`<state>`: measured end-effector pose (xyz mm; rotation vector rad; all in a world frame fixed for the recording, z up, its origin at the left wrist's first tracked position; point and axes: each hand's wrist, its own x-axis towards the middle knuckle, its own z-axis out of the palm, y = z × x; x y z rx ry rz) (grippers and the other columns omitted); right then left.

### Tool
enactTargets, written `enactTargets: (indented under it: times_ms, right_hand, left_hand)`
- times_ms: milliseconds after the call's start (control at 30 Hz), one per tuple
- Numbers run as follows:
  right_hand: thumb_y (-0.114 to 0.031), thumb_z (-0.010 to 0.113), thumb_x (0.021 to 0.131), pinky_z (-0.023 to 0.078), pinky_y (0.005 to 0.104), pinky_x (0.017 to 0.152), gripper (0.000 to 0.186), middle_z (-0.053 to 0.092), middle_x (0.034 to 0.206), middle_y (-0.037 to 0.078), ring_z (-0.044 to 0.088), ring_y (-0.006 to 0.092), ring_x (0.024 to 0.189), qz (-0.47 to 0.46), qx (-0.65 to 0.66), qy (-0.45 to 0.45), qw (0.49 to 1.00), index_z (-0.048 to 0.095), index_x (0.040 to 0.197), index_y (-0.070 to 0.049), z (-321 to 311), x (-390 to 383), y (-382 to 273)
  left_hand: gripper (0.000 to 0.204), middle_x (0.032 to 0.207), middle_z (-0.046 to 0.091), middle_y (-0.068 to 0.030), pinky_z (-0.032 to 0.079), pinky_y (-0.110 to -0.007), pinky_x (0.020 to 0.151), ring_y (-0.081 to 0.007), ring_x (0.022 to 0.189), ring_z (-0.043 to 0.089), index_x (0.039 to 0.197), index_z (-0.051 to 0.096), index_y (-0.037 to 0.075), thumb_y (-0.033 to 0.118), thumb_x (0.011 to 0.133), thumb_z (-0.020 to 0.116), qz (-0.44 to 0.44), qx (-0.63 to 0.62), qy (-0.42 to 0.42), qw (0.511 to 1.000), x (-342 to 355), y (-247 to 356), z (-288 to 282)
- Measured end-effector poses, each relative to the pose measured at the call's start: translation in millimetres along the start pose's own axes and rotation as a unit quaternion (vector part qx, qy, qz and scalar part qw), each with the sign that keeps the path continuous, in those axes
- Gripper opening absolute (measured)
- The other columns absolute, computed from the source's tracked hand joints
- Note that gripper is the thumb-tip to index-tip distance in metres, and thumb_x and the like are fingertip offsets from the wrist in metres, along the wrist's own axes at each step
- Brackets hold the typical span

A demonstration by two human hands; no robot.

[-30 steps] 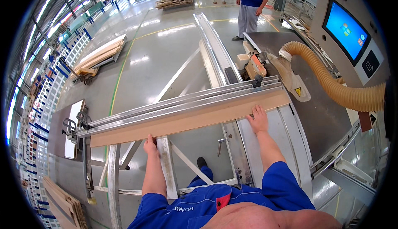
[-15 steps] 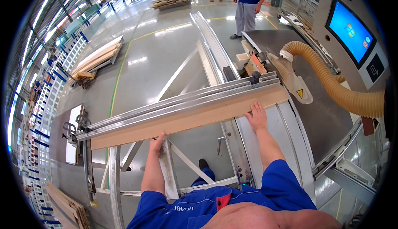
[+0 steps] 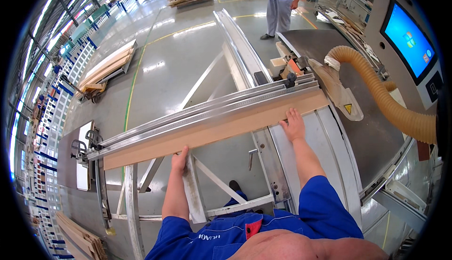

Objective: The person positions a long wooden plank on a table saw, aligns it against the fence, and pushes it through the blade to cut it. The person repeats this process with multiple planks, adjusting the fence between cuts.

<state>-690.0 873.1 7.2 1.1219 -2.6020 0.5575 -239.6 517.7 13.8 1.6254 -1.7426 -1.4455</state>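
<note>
Wooden and pale brown, a long board [image 3: 212, 128] is lying slantwise across the sliding carriage of a panel saw, its far edge sitting against a long aluminium fence [image 3: 197, 114]. The left hand [image 3: 180, 158] is gripping the board's near edge around its middle, fingers curled under and thumb up beside it. The right hand [image 3: 294, 124] is pressing flat on the board's near edge close to its right end, fingers spread forward. That right end is lying just beside the saw's guard [image 3: 336, 90], from which a ribbed tan dust hose [image 3: 386, 104] is curving away to the right. Beyond the guard, the grey counter [image 3: 372, 137] of the saw is stretching off. A blue screen [image 3: 407, 43] is glowing at the upper right. Another person [image 3: 281, 1] in blue is standing well apart on the glossy floor [image 3: 179, 57].
</note>
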Motion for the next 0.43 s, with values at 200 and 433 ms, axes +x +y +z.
enactTargets:
  times_ms: [200,433]
  right_hand:
    - [-0.047,0.066,0.095,0.031,0.0435,0.125,0.062,0.05,0.157,0.013,0.039,0.0322,0.15,0.015,-0.011,-0.011,1.0,0.059,0.142,-0.006,1,0,-4]
    - [-0.047,0.068,0.094,0.032,0.0438,0.124,0.064,0.049,0.158,0.014,0.038,0.0321,0.15,0.037,-0.024,-0.012,0.999,0.059,0.144,-0.008,2,0,-6]
  left_hand:
    - [0.106,0.142,0.059,-0.0231,0.048,-0.039,0.105,-0.0284,0.126,0.061,0.151,0.043,-0.009,0.062,0.083,0.081,0.014,0.017,0.003,1.0,8,-8,-3]
    - [0.105,0.143,0.059,-0.0213,0.046,-0.039,0.108,-0.029,0.128,0.059,0.154,0.04,-0.005,0.062,0.083,0.08,0.029,0.007,0.004,1.0,13,-15,-1]
